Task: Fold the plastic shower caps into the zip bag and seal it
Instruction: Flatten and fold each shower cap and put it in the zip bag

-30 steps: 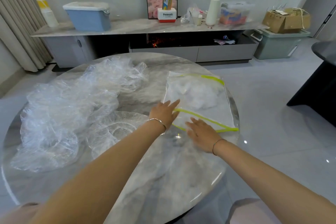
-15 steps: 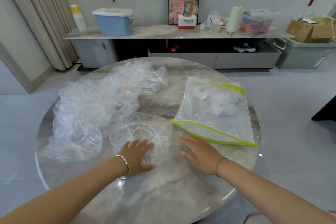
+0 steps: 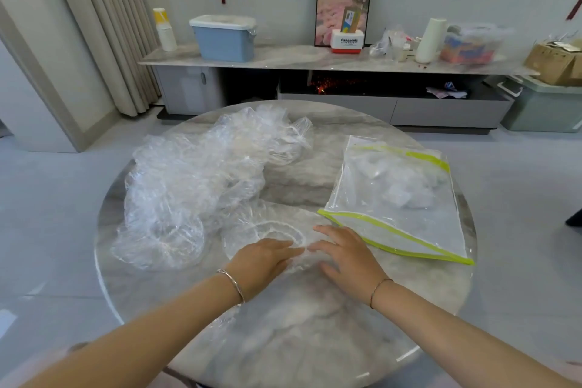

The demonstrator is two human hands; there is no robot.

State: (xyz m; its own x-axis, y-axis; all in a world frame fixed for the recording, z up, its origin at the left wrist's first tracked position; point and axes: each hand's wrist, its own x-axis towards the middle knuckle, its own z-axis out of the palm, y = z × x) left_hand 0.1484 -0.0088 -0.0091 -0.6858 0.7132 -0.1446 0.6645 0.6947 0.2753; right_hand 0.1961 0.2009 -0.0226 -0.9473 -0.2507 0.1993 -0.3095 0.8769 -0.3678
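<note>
head cam | crinkly see-through shower cap [image 3: 277, 231] lies flat on the round marble table [image 3: 315, 343], white elastic ring showing | left hand [image 3: 261, 261] and right hand [image 3: 346, 257] rest flat on it, fingers loose, gripping nothing | glossy rumpled cap pile [image 3: 195, 183] on the left | clear zip bag [image 3: 393, 217] with lime-green edging on the right, crumpled plastic inside

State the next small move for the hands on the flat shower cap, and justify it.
Probably fold the shower cap in half: the left hand and right hand rest open on it, it lies flat, and the zip bag lies beside it.
</note>
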